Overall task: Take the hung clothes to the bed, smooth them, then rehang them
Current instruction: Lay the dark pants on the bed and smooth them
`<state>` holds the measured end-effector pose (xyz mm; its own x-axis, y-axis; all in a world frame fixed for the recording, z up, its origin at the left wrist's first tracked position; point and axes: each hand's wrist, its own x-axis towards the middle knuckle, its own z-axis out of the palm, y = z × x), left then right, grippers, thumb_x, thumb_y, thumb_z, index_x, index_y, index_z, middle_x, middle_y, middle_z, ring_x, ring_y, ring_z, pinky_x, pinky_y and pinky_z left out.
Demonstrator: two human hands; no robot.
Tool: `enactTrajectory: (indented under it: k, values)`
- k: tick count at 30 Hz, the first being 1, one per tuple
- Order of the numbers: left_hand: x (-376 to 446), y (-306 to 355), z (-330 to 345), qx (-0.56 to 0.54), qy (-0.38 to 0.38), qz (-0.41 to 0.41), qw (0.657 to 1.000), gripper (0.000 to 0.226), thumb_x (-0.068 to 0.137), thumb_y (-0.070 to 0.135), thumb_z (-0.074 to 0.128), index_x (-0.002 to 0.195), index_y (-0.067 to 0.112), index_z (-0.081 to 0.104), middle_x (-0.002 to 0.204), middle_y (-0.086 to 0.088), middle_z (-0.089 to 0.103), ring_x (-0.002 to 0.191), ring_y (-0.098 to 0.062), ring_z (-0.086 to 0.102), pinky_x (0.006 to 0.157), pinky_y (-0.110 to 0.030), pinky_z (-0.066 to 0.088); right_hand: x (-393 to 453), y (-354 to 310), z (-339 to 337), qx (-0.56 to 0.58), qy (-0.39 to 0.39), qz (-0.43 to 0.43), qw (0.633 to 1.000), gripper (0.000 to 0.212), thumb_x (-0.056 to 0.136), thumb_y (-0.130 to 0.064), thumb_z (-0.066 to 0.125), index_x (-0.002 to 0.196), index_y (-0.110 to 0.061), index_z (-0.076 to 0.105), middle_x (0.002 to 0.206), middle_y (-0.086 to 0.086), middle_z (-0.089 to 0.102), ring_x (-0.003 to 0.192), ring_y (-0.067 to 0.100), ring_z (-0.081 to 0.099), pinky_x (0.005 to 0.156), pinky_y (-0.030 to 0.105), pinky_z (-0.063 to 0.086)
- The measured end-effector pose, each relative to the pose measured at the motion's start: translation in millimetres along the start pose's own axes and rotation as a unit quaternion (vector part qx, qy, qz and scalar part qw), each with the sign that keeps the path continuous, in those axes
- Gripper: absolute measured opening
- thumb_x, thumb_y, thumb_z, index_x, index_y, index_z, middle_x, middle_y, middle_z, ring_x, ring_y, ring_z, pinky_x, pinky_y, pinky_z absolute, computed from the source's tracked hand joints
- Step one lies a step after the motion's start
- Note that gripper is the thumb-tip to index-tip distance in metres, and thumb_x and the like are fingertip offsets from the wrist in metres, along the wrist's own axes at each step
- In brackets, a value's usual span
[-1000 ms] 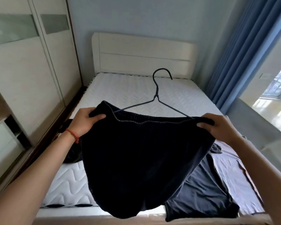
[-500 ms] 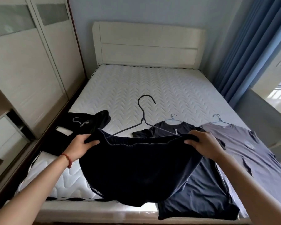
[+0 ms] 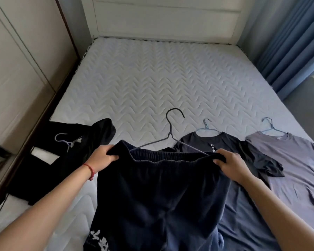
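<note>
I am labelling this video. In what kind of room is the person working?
Most likely a bedroom: a bed with a bare quilted mattress and pale headboard, blue curtains, and what look like wardrobe doors.

Two forearms are entering from the lower corners of the frame, both bare; no sleeve is showing anywhere up to the frame edge.

The left hand, left of centre, is showing its back, with the knuckles and curled fingers in view. A thin red cord bracelet is sitting round the left wrist, looking beaded or knotted along its run, with a small end hanging at the lower side.

The right hand, right of centre, is wearing nothing: no ring, watch or band is showing on the hand or wrist. The thumbnail is catching a little light.
</note>
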<state>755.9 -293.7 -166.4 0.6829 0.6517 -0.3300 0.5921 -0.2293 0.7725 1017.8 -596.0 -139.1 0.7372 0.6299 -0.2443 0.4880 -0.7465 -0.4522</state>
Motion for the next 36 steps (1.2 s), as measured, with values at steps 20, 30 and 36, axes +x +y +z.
enactTrajectory:
  k: [20, 30, 36]
  values:
    - [89.2, -205.5, 27.4, 0.105, 0.137, -0.167, 0.971, 0.033, 0.078, -0.001, 0.060, 0.111, 0.001, 0.061, 0.116, -0.020, 0.061, 0.112, -0.037, 0.054, 0.098, -0.045, 0.044, 136.4, -19.8, 214.1, -0.001, -0.156, 0.083, 0.984, 0.041, 0.093, -0.028, 0.052, 0.130, -0.011, 0.049, 0.132, 0.010, 0.052, 0.116, 0.027, 0.053, 0.095, 0.034, 0.042]
    - [41.5, -276.4, -57.2, 0.099, 0.287, -0.271, 0.913, 0.032, 0.086, 0.009, 0.058, 0.117, -0.001, 0.058, 0.121, -0.027, 0.056, 0.115, -0.042, 0.050, 0.096, -0.052, 0.043, 173.0, -160.4, 282.8, -0.062, -0.268, -0.119, 0.954, 0.035, 0.095, -0.032, 0.044, 0.126, -0.018, 0.053, 0.124, 0.003, 0.056, 0.114, 0.022, 0.053, 0.093, 0.034, 0.044]
    - [65.8, -315.9, -67.5, 0.037, 0.238, -0.325, 0.915, 0.043, 0.090, 0.029, 0.053, 0.125, 0.005, 0.052, 0.125, -0.021, 0.056, 0.118, -0.037, 0.051, 0.101, -0.049, 0.041, 221.2, -253.3, 331.1, -0.058, -0.250, -0.228, 0.939, 0.035, 0.095, -0.029, 0.045, 0.128, -0.017, 0.053, 0.128, 0.004, 0.056, 0.119, 0.024, 0.051, 0.097, 0.036, 0.043]
